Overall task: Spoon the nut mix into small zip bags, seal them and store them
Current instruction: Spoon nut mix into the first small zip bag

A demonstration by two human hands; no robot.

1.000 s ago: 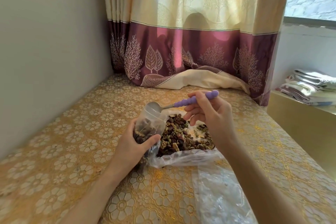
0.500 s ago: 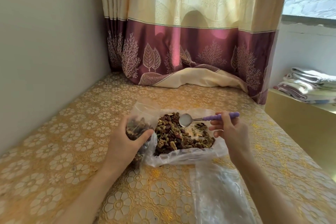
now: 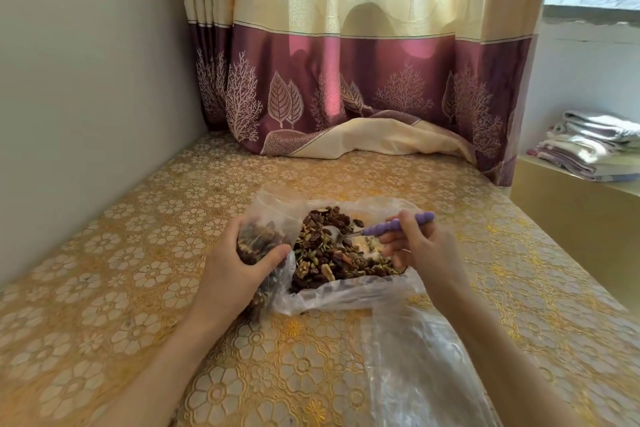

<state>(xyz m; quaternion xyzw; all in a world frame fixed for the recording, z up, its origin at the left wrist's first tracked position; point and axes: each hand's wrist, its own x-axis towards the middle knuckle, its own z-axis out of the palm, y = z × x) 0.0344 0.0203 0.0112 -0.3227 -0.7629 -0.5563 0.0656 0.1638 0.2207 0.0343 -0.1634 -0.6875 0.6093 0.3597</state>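
A heap of nut mix [image 3: 332, 253] lies in a big open clear plastic bag [image 3: 346, 295] on the gold-patterned tabletop. My left hand [image 3: 235, 270] grips a small zip bag [image 3: 263, 239] partly filled with nuts, upright with its mouth open, just left of the heap. My right hand [image 3: 415, 246] pinches the purple handle of a metal spoon [image 3: 398, 225]. The spoon's bowl is dug into the top of the nut mix.
Clear empty plastic bags [image 3: 415, 357] lie on the table [image 3: 104, 288] by my right forearm. A wall runs along the left. A curtain [image 3: 346, 97] hangs at the back, its hem on the table. Folded towels [image 3: 595, 146] sit on a ledge at right.
My right hand carried the spoon from the small bag's mouth rightward and down into the nut heap. The left hand kept hold of the small bag and lowered it slightly.
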